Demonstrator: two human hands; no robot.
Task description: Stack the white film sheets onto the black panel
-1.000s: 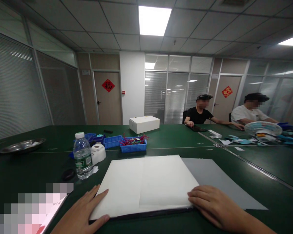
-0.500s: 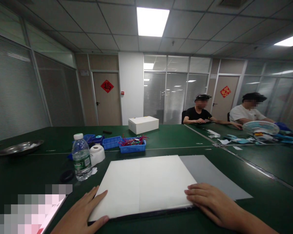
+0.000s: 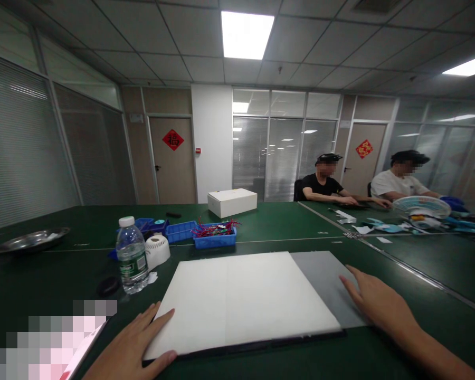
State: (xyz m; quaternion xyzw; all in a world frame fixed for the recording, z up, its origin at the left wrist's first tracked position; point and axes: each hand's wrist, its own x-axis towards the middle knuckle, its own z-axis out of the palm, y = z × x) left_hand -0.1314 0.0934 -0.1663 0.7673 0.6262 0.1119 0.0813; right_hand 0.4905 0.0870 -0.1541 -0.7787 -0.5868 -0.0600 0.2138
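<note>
A wide white sheet [image 3: 257,301] with a faint crease down its middle lies flat in front of me, over something with a dark front edge. Out from under its right side sticks a grey sheet [image 3: 324,285]. My left hand [image 3: 136,340] rests at the white sheet's left edge, fingers stretched and thumb apart near the front corner. At the right edge of the grey sheet is my right hand [image 3: 380,301], open, its thumb and fingers apart; whether it touches the sheet I cannot tell.
Left of the sheets stand a water bottle [image 3: 131,258] and a white rounded device [image 3: 157,250]. Behind are a blue tray [image 3: 215,241] of red wires and a white box [image 3: 233,203]. Two people sit at the far right, near a fan-like guard [image 3: 421,207].
My right hand has left the white sheet's front right corner and moved right to the grey sheet's edge. My left hand stays put. One person's arm has shifted.
</note>
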